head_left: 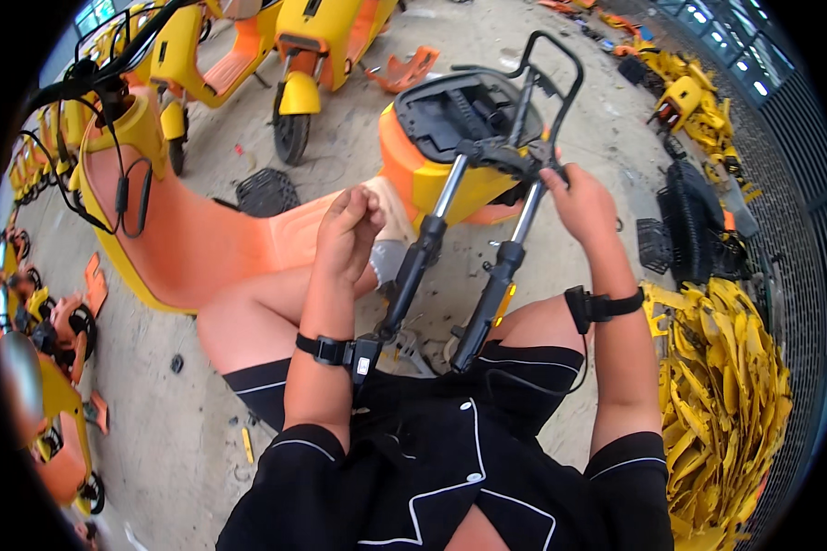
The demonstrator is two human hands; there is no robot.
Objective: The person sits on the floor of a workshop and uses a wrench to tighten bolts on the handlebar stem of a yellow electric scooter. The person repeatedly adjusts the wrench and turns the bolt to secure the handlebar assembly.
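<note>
A front fork assembly with two silver-and-black legs leans up from between my knees toward a partly stripped yellow and orange scooter. My right hand grips the top of the fork's right leg near its black crown. My left hand hovers left of the fork with its fingers curled in; whether it holds something small cannot be told. Both wrists wear black straps. The scooter's open seat bay and black rear rack sit just beyond the fork.
A heap of yellow plastic panels lies at my right, with black baskets behind it. More yellow scooters stand at the back and scooter parts line the left. A black mesh basket lies on the concrete.
</note>
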